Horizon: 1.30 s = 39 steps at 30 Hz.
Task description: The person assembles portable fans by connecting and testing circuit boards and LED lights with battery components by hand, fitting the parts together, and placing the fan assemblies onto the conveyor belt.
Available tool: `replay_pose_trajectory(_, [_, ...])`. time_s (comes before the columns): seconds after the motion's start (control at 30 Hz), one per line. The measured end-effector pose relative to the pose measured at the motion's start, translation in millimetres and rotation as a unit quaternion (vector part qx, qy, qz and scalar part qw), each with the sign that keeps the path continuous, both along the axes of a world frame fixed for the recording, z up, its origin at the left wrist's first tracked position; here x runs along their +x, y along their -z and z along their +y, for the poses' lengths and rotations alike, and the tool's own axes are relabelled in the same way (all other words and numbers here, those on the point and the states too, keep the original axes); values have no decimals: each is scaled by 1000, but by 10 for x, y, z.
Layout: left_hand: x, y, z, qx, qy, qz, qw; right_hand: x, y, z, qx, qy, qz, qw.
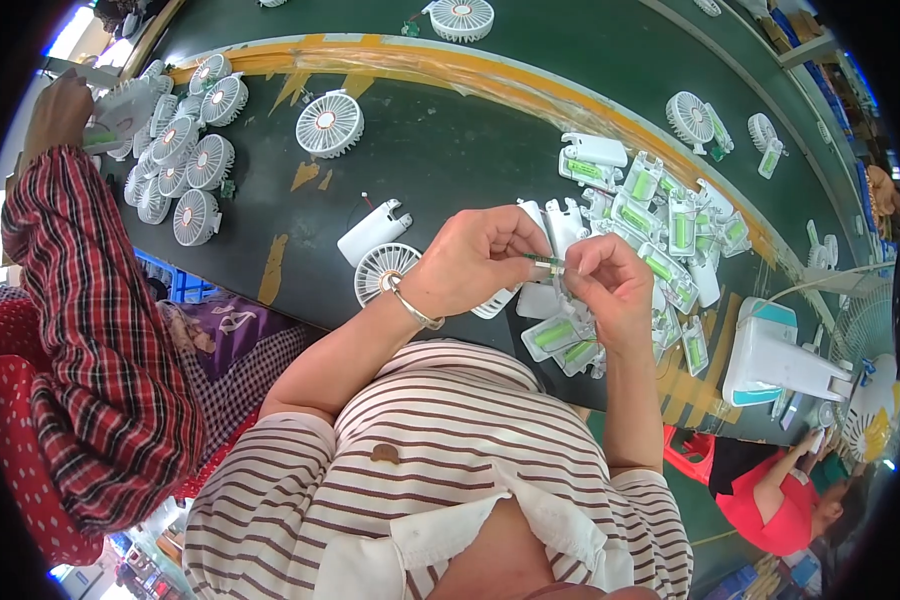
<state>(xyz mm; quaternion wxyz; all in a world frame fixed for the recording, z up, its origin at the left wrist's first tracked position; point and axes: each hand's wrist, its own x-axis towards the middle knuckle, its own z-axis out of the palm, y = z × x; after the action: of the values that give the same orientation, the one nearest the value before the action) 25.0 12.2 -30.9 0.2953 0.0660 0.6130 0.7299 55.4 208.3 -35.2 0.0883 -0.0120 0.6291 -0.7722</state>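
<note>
- Two hands meet above the dark green conveyor belt [440,150]; the left hand [470,262] and the right hand [610,285] are both pressed onto one small part held between them.
- The part is a small green circuit board [543,262], a thin strip pinched at one end by the left thumb and forefinger and at the other by the right fingertips. It sits in the air above the belt, just over a white fan housing [540,298].
- Whether a wire hangs from the strip cannot be told; it is too small.
- Judgement: the grip is best kept on the edges of the strip, clear of its face, so that contacts stay clean and the strip does not flex.
- Judgement: the strip should be squared to the housing slot before any pressure; a tilted entry risks bending it.
- On the belt to the right of the hands lies a heap of white housings with green batteries [660,230]. Left of the hands rest a white round fan grille [382,270] and a white back shell [372,230].
- Far left on the belt, a cluster of assembled white fan heads [185,150] lies beside a co-worker's sleeve in red check [80,300].
- A metal bangle [410,305] on the left wrist hangs near the grille; judgement: it could snag loose parts.
</note>
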Motion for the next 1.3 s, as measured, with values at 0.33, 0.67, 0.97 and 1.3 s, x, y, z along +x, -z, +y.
replay_pose_trajectory(0.33, [-7, -16, -2, -7, 3, -1, 1000, -2, -14, -25, -3, -2, 1, 1000])
replay_pose_trajectory(0.67, [25, -3, 34, -55, -5, 39, 998, 31, 2, -100, 30, 36, -34, 998])
replay_pose_trajectory(0.97, [10, -63, 57, -75, 2, 55, 996, -108, 54, 40, -42, -38, -110, 992])
replay_pose_trajectory(1.3, [37, -99, 90, -163, -7, 128, 978, -158, 22, 22, 14, -51, -77, 996])
